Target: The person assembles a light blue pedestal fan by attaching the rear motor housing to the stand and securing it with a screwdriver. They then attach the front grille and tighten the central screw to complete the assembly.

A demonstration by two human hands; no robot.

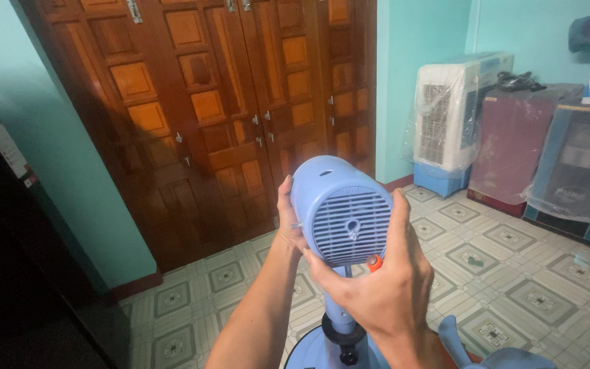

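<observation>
At the centre of the frame, two bare hands hold a blue fan motor housing [341,212] on its blue stand [339,311]. The left hand [288,222] grips the housing's left side, fingers wrapped behind it out of sight. The right hand [384,283] cups the lower right, fingers clamped on the housing, thumb up along the vented back. An orange knob [375,263] shows just above that hand. Brown wooden doors [227,102] fill the upper left. A plastic-wrapped air cooler [445,116] stands at upper right on a patterned tile floor [513,273].

Two bare forearms, no sleeves, no jewellery
</observation>
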